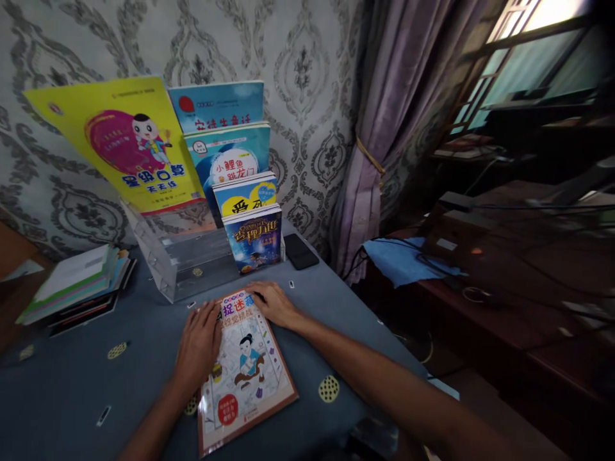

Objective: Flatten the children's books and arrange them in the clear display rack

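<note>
A picture book (252, 378) with a brown border, Chinese title and a drawn seated figure on its cover lies flat on the blue-grey tabletop. My left hand (198, 342) rests along its upper left edge, fingers stretched out, partly covering the title. At the upper right corner, the fingers of my right hand (275, 303) bend over the book's edge; its fingertips are partly hidden. Just beyond both hands stands a clear acrylic book rack (192, 256) holding several upright books, among them a large yellow workbook (139, 147) and a dark blue book (254, 240) in front.
A black phone (298, 250) lies right of the rack. On the left sits a stack of books (79, 285). A tied purple curtain (379, 128) hangs beyond the table's right edge, near a dark red surface (480, 307) with a blue cloth (398, 259) and cables.
</note>
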`<action>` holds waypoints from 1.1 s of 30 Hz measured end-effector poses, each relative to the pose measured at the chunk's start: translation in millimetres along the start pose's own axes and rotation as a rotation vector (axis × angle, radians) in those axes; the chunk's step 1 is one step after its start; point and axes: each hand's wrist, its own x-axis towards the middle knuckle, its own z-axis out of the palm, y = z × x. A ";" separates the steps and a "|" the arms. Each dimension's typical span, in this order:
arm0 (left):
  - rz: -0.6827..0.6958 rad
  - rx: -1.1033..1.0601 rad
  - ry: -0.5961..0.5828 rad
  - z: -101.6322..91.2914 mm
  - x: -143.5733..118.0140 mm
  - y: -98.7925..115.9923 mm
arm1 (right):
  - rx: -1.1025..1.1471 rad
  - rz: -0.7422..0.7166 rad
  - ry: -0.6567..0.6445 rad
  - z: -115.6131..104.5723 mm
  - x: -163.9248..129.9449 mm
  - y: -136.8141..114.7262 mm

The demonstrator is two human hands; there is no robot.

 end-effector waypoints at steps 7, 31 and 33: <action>0.042 -0.036 -0.022 2.7 3.1 -4.9 | 0.045 0.026 -0.006 -0.9 1.6 -0.8; 0.117 -0.157 -0.244 6.8 39.6 20.6 | 0.395 0.079 0.106 7.4 11.6 25.3; 0.120 -0.161 -0.267 8.3 43.3 23.8 | 0.399 0.079 0.106 8.6 11.7 27.1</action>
